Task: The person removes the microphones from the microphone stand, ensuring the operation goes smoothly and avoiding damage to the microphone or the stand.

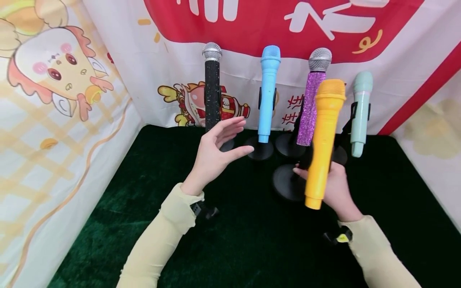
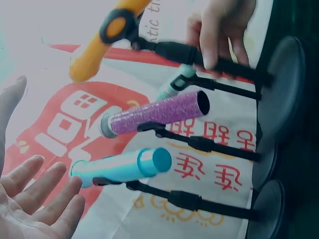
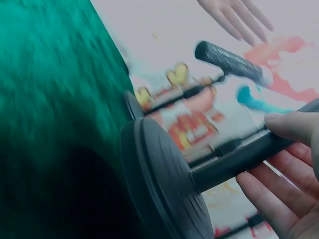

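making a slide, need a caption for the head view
Right hand grips the stand of a yellow microphone while the left hand hovers near a speckled black microphone.

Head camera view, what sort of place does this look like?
Likely a small staged corner indoors, perhaps for filming or display: printed cloth forms the backdrop, dark green fabric is spread in front, and five colourful microphones are mounted on stands.

Left hand [image 1: 213,150] raised, fingers loosely extended, thumb spread apart. Right hand [image 1: 338,188] gripping, thumb opposite fingers. Left forearm [image 1: 163,238] and right forearm [image 1: 376,253] stretched forward, angled inward.
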Motion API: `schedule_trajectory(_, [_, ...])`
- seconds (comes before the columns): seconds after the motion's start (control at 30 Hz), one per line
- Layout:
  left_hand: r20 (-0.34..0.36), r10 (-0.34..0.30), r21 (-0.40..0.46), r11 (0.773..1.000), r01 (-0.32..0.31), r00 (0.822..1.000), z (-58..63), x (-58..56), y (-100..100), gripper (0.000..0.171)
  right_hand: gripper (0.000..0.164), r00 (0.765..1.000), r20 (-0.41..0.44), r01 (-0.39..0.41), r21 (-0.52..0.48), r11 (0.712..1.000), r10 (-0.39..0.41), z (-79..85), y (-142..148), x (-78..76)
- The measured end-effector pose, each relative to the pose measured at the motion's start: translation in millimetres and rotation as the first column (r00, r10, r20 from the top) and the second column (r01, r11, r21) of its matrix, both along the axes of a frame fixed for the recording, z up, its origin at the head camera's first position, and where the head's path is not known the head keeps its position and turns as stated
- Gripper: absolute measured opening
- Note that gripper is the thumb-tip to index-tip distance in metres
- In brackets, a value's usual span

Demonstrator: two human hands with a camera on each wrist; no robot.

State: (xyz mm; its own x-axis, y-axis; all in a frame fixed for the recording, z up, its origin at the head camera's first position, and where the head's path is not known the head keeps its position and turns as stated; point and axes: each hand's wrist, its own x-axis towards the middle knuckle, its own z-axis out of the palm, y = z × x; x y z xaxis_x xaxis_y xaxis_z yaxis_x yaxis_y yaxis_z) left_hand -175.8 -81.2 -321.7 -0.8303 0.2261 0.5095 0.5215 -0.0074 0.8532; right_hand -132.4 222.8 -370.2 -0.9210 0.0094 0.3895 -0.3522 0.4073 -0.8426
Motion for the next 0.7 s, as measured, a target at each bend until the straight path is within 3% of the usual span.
schedule_trajectory(0.2, [0.013,-0.033,0.018,0.999,0.032,0.999,3.6,-6.4,15,0.056,0.018,0.992,0.015,-0.127,-0.031,0.991,0.127,-0.3,-39,-8.9])
schedule_trajectory(0.5, [0.051,-0.068,0.034,0.997,0.066,0.996,7.9,-8.6,27,0.054,0.014,0.977,0.066,-0.2,-0.074,0.977,0.205,-10.0,-76,-27.0])
schedule_trajectory(0.7, [0.128,-0.032,0.025,0.999,0.029,0.991,9.2,-8.7,29,0.049,0.018,0.958,0.057,-0.275,-0.1,0.956,0.281,-11.0,-88,-33.0])
